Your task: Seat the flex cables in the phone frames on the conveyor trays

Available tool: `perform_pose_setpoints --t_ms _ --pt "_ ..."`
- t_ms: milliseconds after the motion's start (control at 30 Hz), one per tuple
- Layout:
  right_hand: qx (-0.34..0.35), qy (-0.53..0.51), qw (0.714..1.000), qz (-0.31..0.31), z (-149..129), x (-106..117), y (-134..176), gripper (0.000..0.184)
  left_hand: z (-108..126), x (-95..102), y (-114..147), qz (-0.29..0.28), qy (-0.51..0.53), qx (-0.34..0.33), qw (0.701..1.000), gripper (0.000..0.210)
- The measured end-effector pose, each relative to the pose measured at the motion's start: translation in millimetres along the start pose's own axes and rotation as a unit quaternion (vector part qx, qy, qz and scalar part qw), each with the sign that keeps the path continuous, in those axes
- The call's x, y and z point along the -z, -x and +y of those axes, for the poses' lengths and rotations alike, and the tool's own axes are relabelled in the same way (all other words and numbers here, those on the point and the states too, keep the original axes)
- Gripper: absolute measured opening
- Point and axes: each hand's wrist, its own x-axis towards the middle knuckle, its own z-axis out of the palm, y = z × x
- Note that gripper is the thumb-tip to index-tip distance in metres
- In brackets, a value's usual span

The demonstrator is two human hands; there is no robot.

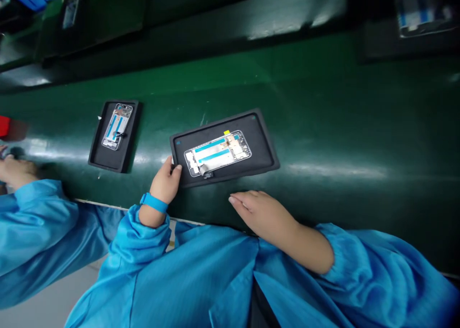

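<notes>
In front of me a black tray [261,148] lies at a slant on the green bench. Inside it rests an opened smartphone [218,153], its inner side up, with blue strips, a yellow tab and a loose flex cable at its left end. My left hand [166,183], with a blue band at the wrist, is closed on the tray's left end, thumb over the rim. My right hand [260,210] lies low over the bench near the front edge, apart from the tray. Its fingers are loosely extended and nothing shows in them.
To the left sits another black tray [122,162] with a similar phone [117,126]. More phones lie at the upper left and upper right. A co-worker's hand [17,170] is at the far left, near a red object [4,126]. A raised dark ledge [230,35] runs behind.
</notes>
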Motion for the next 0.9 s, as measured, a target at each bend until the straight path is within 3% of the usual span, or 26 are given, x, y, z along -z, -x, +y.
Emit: perform_pose_setpoints --t_ms 67,133,233,367,433,600,733,800,900 --pt "-0.037 -0.021 0.999 0.001 -0.3 9.1 -4.3 0.028 7.5 -5.5 8.0 0.076 -0.133 -0.076 0.985 0.041" --pt "-0.057 -0.015 0.998 0.002 0.2 16.8 -8.4 0.029 16.2 -13.9 19.0 0.070 -0.197 -0.179 0.961 0.037" --pt "-0.053 0.015 0.998 0.002 1.9 22.2 -12.1 0.029 22.8 -23.6 29.7 -0.001 -0.261 -0.276 0.925 0.033" --pt "-0.034 0.057 0.998 0.010 4.9 23.5 -14.2 0.029 19.9 -20.1 24.1 -0.110 -0.309 -0.331 0.885 0.035" --pt "-0.035 0.078 0.996 0.020 5.7 26.2 -16.3 0.030 20.5 -14.1 17.2 -0.124 -0.321 -0.354 0.869 0.033" --pt "-0.051 0.109 0.992 0.040 5.4 38.6 -29.2 0.033 31.9 -2.3 -4.1 -0.157 -0.339 -0.331 0.867 0.029" --pt "-0.065 0.114 0.991 0.033 5.9 45.4 -39.8 0.035 29.9 5.6 -21.1 -0.191 -0.280 -0.236 0.911 0.029" --pt "-0.070 0.103 0.992 0.020 6.9 47.6 -42.7 0.035 23.1 12.7 -22.2 -0.138 -0.217 -0.187 0.948 0.033" --pt "-0.069 0.073 0.995 -0.012 9.6 52.7 -45.7 0.034 16.7 22.5 -8.3 0.021 -0.153 -0.147 0.977 0.044"
